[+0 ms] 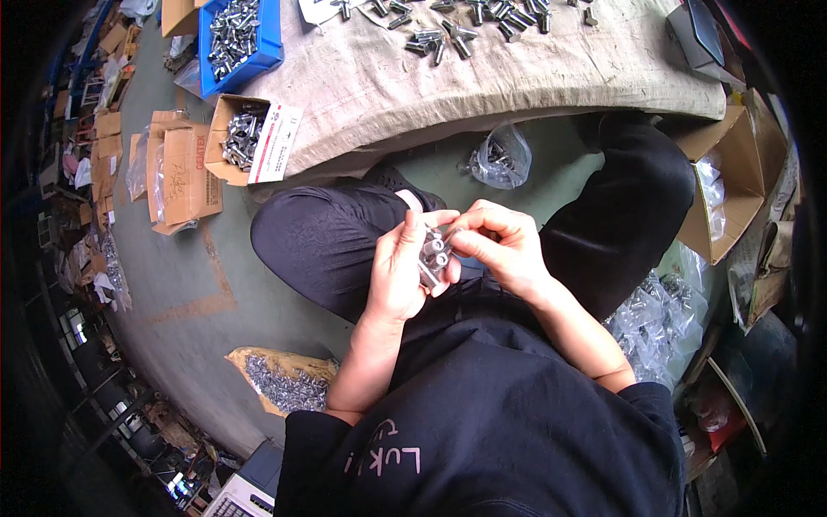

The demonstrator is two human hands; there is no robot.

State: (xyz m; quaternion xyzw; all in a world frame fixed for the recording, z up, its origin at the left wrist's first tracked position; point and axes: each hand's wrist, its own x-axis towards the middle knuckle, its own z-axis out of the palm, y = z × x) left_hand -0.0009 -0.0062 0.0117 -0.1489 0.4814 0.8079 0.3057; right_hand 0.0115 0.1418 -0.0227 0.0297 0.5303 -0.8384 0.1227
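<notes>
Beige cloth (362, 112), blue plastic bin (251, 76), brown cardboard box (194, 179) at left, open carton (739, 145) at right, green floor (267, 297)

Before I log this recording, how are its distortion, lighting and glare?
Head view: the edge of the beige cloth bows and the corners go black; same view: the cloth is far brighter than the black shirt, with small highlights on metal parts in the left hand.

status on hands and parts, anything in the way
Left hand holding metal parts. Right hand at the parts, grip unclear. Plastic bag beyond, nothing seen blocking hands.
</notes>
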